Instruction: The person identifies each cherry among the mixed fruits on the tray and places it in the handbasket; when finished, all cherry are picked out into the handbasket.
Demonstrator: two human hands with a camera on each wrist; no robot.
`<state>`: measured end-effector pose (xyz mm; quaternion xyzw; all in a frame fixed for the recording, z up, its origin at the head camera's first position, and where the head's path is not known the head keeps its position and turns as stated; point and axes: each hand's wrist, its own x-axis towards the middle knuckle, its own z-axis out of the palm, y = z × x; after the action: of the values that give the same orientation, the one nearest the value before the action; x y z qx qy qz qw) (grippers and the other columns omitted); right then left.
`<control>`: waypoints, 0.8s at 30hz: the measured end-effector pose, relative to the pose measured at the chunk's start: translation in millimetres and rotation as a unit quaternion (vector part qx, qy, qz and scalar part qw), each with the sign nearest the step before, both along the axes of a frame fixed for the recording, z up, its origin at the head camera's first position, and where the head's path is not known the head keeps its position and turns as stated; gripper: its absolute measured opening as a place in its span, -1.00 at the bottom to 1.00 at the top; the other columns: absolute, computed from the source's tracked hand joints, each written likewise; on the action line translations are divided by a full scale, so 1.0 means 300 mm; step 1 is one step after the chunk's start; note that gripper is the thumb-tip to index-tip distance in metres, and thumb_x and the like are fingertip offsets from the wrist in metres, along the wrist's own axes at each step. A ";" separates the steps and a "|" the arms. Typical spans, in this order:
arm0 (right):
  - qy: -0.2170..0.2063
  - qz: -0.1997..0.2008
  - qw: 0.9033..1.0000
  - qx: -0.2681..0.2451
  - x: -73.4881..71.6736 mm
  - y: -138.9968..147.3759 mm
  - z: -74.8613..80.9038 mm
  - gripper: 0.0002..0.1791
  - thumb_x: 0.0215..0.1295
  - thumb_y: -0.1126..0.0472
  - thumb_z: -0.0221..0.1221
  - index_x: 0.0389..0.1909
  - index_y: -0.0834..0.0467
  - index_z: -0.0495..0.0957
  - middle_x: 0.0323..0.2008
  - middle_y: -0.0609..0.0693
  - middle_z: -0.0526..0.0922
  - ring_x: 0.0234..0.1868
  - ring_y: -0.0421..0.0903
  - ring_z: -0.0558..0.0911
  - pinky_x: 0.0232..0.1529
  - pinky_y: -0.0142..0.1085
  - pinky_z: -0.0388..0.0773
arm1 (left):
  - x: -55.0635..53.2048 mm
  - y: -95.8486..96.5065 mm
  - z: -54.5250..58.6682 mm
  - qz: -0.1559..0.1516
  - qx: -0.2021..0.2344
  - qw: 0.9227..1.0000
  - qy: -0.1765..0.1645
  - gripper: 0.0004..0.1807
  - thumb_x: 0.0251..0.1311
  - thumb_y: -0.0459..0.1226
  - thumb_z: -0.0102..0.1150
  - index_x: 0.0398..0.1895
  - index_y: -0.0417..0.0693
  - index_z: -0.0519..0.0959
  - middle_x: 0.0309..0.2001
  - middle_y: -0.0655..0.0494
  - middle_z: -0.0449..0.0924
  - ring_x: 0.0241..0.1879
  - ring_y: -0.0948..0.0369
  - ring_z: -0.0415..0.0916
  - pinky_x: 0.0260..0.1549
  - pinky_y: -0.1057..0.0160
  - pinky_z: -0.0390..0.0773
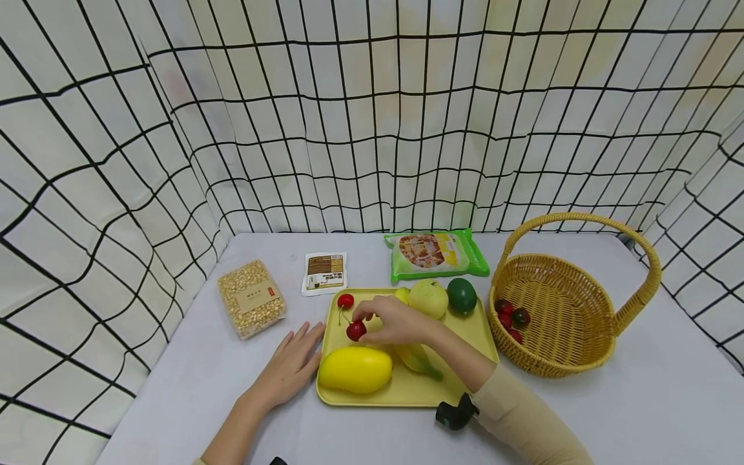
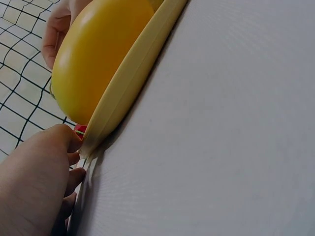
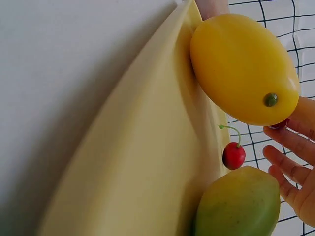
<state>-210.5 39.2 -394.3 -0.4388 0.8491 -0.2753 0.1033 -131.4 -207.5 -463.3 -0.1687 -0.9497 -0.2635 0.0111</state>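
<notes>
My right hand (image 1: 398,321) reaches over the yellow tray (image 1: 383,399) and pinches a dark red cherry (image 1: 356,330) between thumb and fingers. In the right wrist view that cherry (image 3: 279,124) is partly hidden behind a large yellow mango (image 3: 246,69). Another red cherry (image 1: 345,301), with a green stem, lies near the tray's back left corner. The mango (image 1: 356,370) sits at the front left. Flat on the table, my left hand (image 1: 292,367) has its fingers extended, the fingertips and thumb right at the tray's left rim. A banana (image 1: 415,360) lies partly under my right forearm.
A pale green round fruit (image 1: 428,298) and a dark green avocado (image 1: 462,296) sit at the tray's back right. The wicker basket (image 1: 558,361) on the right holds several dark red cherries (image 1: 514,316). Behind are a green packet (image 1: 436,254), a small white packet (image 1: 325,274) and bagged kernels (image 1: 252,299).
</notes>
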 end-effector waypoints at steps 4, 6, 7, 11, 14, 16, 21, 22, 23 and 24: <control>0.003 -0.011 1.000 0.001 0.016 0.017 0.008 -0.68 0.11 0.11 0.28 -0.09 0.02 0.54 -0.21 -0.24 0.55 -0.13 -0.19 0.47 -0.06 -0.38 0.44 | -0.001 -0.001 0.003 -0.001 -0.001 1.000 0.000 -0.42 0.35 -0.10 -0.13 0.38 -0.07 0.13 0.36 0.05 0.12 0.38 0.05 -0.11 0.31 -0.04 -0.21; 0.000 -0.020 1.000 0.004 0.023 0.027 0.007 -0.68 0.11 0.10 0.28 -0.09 0.00 0.54 -0.22 -0.26 0.54 -0.13 -0.21 0.46 -0.07 -0.37 0.43 | -0.001 -0.002 0.004 -0.002 0.000 1.000 -0.001 -0.42 0.35 -0.10 -0.13 0.38 -0.07 0.13 0.36 0.05 0.12 0.38 0.04 -0.11 0.31 -0.05 -0.21; 0.000 -0.024 1.000 0.005 0.026 0.033 0.006 -0.68 0.11 0.10 0.28 -0.09 0.00 0.54 -0.22 -0.26 0.54 -0.13 -0.21 0.45 -0.07 -0.37 0.43 | -0.001 -0.001 0.005 -0.001 -0.001 1.000 -0.002 -0.42 0.34 -0.10 -0.12 0.38 -0.08 0.13 0.36 0.05 0.12 0.38 0.04 -0.11 0.31 -0.05 -0.21; 0.013 -0.028 0.999 0.006 0.044 0.057 0.007 -0.67 0.12 0.08 0.27 -0.08 0.02 0.54 -0.20 -0.26 0.55 -0.14 -0.20 0.46 -0.10 -0.41 0.44 | 0.000 -0.001 0.006 -0.001 -0.003 1.000 -0.004 -0.42 0.35 -0.11 -0.12 0.38 -0.08 0.13 0.36 0.03 0.12 0.38 0.03 -0.11 0.31 -0.06 -0.21; 0.039 -0.028 0.999 0.004 0.058 0.074 0.008 -0.66 0.11 0.07 0.27 -0.08 0.05 0.55 -0.19 -0.23 0.57 -0.17 -0.19 0.46 -0.15 -0.43 0.45 | 0.000 0.000 0.006 -0.001 -0.003 1.000 -0.004 -0.43 0.35 -0.11 -0.13 0.38 -0.09 0.13 0.36 0.03 0.13 0.38 0.03 -0.10 0.31 -0.06 -0.21; 0.055 -0.031 0.998 0.002 0.063 0.085 0.007 -0.66 0.11 0.08 0.27 -0.08 0.06 0.54 -0.18 -0.21 0.58 -0.17 -0.20 0.47 -0.14 -0.43 0.45 | 0.000 -0.001 0.007 -0.001 -0.002 1.000 -0.004 -0.43 0.35 -0.11 -0.13 0.38 -0.09 0.13 0.36 0.03 0.13 0.38 0.03 -0.11 0.31 -0.06 -0.21; 0.080 -0.050 0.995 -0.011 0.073 0.115 0.015 -0.66 0.11 0.11 0.27 -0.07 0.09 0.54 -0.17 -0.15 0.59 -0.13 -0.19 0.50 -0.09 -0.39 0.47 | 0.000 -0.002 0.005 -0.002 -0.001 1.000 -0.004 -0.43 0.35 -0.12 -0.13 0.37 -0.10 0.13 0.36 0.03 0.13 0.38 0.03 -0.10 0.31 -0.05 -0.21; 0.083 -0.053 0.995 -0.016 0.075 0.122 0.018 -0.66 0.10 0.12 0.27 -0.08 0.09 0.54 -0.17 -0.14 0.59 -0.13 -0.18 0.50 -0.09 -0.38 0.47 | 0.000 -0.002 0.005 -0.002 -0.001 1.000 -0.004 -0.43 0.35 -0.12 -0.13 0.38 -0.09 0.13 0.36 0.03 0.13 0.38 0.03 -0.10 0.31 -0.05 -0.21; 0.088 -0.057 0.994 -0.019 0.077 0.128 0.021 -0.66 0.10 0.12 0.27 -0.08 0.09 0.54 -0.17 -0.15 0.59 -0.13 -0.18 0.50 -0.10 -0.37 0.46 | 0.000 -0.002 0.004 -0.002 -0.001 1.000 -0.003 -0.43 0.35 -0.11 -0.14 0.38 -0.09 0.13 0.36 0.03 0.13 0.38 0.03 -0.10 0.31 -0.05 -0.21; 0.094 -0.060 0.994 -0.021 0.079 0.135 0.023 -0.66 0.09 0.12 0.28 -0.08 0.09 0.54 -0.17 -0.15 0.59 -0.14 -0.18 0.49 -0.10 -0.37 0.46 | 0.000 -0.002 0.004 -0.003 -0.001 1.000 -0.002 -0.43 0.35 -0.11 -0.14 0.38 -0.09 0.13 0.36 0.03 0.13 0.38 0.03 -0.10 0.31 -0.05 -0.21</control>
<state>-186.9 79.8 -387.3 -0.4128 0.8740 -0.2564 -0.0030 -131.4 -208.3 -462.2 -0.1710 -0.9495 -0.2628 0.0078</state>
